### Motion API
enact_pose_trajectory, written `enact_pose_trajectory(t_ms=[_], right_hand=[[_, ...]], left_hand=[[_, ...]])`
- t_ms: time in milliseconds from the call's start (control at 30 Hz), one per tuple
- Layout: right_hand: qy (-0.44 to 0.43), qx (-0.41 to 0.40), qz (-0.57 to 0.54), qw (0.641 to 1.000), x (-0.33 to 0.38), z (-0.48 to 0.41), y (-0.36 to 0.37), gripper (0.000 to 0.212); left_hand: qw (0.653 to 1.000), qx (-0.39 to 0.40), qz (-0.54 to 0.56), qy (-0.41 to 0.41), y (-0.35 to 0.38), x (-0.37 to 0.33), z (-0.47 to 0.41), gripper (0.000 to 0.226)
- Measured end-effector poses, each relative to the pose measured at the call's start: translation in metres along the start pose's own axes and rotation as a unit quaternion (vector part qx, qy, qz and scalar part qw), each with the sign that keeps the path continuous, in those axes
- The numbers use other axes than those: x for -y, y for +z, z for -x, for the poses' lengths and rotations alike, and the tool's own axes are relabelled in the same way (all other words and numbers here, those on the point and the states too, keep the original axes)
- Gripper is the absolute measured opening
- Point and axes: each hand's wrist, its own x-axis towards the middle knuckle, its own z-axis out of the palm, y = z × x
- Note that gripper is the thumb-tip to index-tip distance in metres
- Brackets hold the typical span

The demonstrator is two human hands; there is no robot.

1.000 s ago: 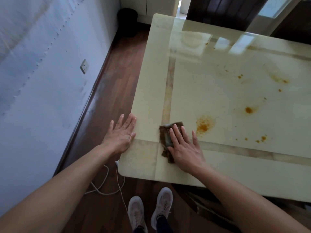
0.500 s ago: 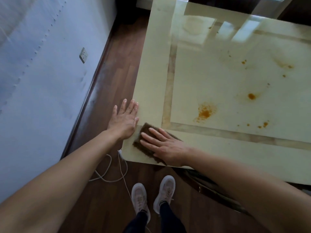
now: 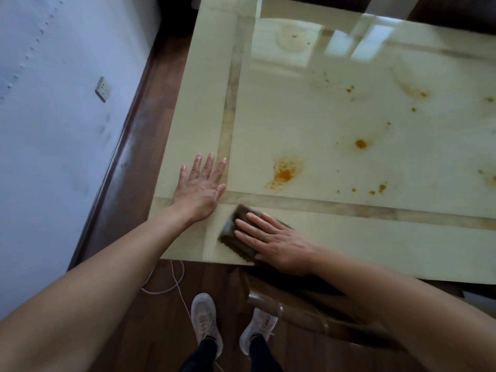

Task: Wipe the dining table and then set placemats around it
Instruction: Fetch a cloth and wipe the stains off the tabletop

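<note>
The left hand (image 3: 200,187) is lying flat on the dining table (image 3: 335,124) near its corner, fingers straight and slightly spread. Just right, the right hand (image 3: 271,241) is pressing straight fingers onto a brown cloth (image 3: 232,233) beside the near edge; orange stains (image 3: 284,171) are dotting the surface farther right.

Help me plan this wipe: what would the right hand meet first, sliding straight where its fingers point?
Likely the left hand: the right hand would push the cloth into its heel.

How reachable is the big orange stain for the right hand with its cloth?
Probably reachable: the right hand presses the cloth flat, and only bare tabletop lies between it and the stain; the left hand rests aside.
</note>
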Motion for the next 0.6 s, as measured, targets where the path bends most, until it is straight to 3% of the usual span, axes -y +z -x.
enact_pose_trajectory(t_ms=[200, 333, 467, 600], right_hand=[[0.079, 0.015, 0.005, 0.997, -0.042, 0.086, 0.02, 0.062], [0.109, 0.021, -0.015, 0.994, -0.046, 0.103, 0.019, 0.061], [0.119, -0.032, 0.009, 0.992, -0.039, 0.102, 0.017, 0.06], [0.101, -0.061, 0.03, 0.993, -0.039, 0.089, 0.013, 0.058]], left_hand=[[0.998, 0.057, 0.019, 0.005, -0.002, -0.043, -0.018, 0.071], [0.995, 0.101, 0.007, 0.013, -0.007, -0.041, -0.02, 0.099], [0.989, 0.142, -0.006, 0.038, -0.012, -0.036, -0.016, 0.12], [0.988, 0.149, -0.027, 0.033, -0.014, -0.041, -0.015, 0.124]])
